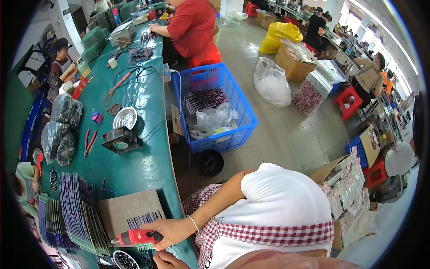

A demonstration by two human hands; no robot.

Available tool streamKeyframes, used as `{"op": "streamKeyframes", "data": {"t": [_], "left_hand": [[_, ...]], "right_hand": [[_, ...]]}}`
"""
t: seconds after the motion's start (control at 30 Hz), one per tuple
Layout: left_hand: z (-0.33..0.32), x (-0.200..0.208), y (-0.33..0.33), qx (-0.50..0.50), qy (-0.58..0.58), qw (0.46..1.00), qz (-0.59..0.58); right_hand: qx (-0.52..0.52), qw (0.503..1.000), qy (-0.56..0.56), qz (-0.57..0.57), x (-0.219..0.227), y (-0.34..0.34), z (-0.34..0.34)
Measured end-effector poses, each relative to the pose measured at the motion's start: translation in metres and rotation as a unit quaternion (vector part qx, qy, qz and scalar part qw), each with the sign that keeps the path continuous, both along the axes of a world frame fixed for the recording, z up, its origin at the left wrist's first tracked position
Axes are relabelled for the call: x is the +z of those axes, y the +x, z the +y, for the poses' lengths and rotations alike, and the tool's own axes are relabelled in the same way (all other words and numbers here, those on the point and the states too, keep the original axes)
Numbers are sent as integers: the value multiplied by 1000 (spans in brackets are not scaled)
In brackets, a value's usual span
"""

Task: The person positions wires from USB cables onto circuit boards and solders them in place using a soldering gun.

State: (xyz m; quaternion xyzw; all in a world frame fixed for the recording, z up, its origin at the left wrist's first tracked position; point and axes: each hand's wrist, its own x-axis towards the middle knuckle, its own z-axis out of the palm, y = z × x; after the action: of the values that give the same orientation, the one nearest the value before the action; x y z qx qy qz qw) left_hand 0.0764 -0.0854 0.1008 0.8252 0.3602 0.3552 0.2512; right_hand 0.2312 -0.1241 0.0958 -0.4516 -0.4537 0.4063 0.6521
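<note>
My right hand point(172, 231), reaching in from a white sleeve, is wrapped round a red-and-black hand tool point(134, 236) with a narrow metal tip pointing left. Just below it, my left hand point(168, 260) shows only in part at the lower edge, its fingers curled; what they hold is hidden. Close beside the tool lies a brown board point(121, 207), with a row of short dark rods point(145, 218) at its near edge. Left of the board, rows of thin purplish rods point(76, 201) stand in green mesh racks. A bowl of small dark pieces point(125, 259) is below the tool.
On the green table point(150, 172) are red-handled pliers point(90, 143), a small black fan point(121, 140), a metal bowl point(125, 118) and dark plastic bags point(62, 130). A blue crate point(219, 143) and black bin point(210, 162) stand on the floor. A person in red point(192, 27) sits farther along.
</note>
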Motion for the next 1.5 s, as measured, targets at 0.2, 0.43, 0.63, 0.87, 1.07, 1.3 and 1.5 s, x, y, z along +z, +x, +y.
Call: {"op": "streamKeyframes", "data": {"t": [0.2,0.43,0.63,0.87,1.07,1.3,1.5], "left_hand": [[-3,11,-18,39,166,959,228],[33,-9,-115,238,214,898,303],[69,-63,-131,138,-38,942,-304],[87,-81,-172,-46,-324,708,-625],[47,-45,-129,29,-146,892,-427],[-23,5,-46,19,-76,985,-156],[-34,16,-32,-47,37,998,17]], "right_hand": [[-26,998,-6,-51,-3,-8,-11],[-78,995,43,-50,-9,-8,-26],[-13,999,19,27,-11,-1,-40],[0,996,48,70,-10,0,-46],[37,992,-26,119,-3,-4,-40],[11,999,49,5,-11,-19,-28],[32,999,28,-3,-6,-25,-27]]}}
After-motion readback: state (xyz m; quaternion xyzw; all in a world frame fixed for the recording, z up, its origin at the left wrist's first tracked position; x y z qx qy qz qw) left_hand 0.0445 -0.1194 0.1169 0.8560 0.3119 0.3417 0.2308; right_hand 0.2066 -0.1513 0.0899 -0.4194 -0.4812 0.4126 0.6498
